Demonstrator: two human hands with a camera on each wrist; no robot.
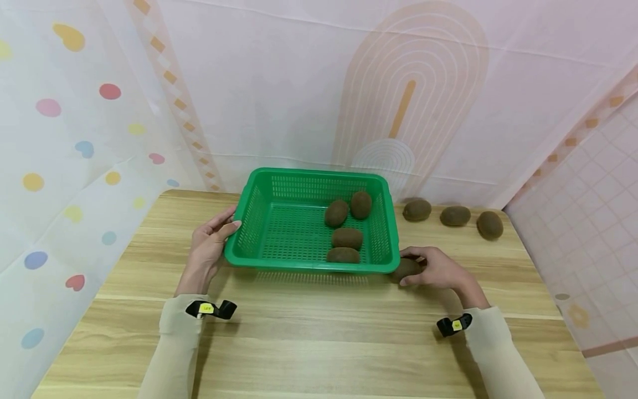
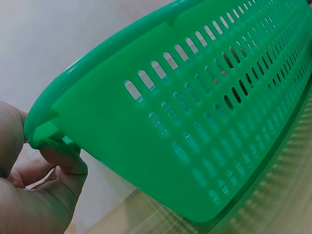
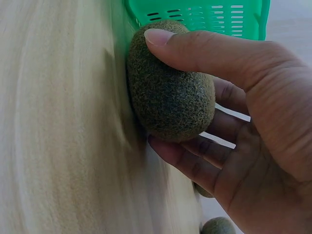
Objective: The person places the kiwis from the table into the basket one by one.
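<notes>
A green plastic basket with slotted walls stands at the middle of the wooden table. Several brown kiwis, among them one kiwi near the front, lie inside toward its right side. My left hand grips the basket's left rim, thumb on top and fingers curled beneath, as the left wrist view shows. At the basket's front right corner, my right hand holds a kiwi between thumb and fingers, low over the tabletop. In the head view the basket's corner and the fingers partly cover that kiwi.
Three more kiwis lie in a row at the back right: a left kiwi, a middle kiwi and a right kiwi. A patterned cloth hangs behind the table and along both sides.
</notes>
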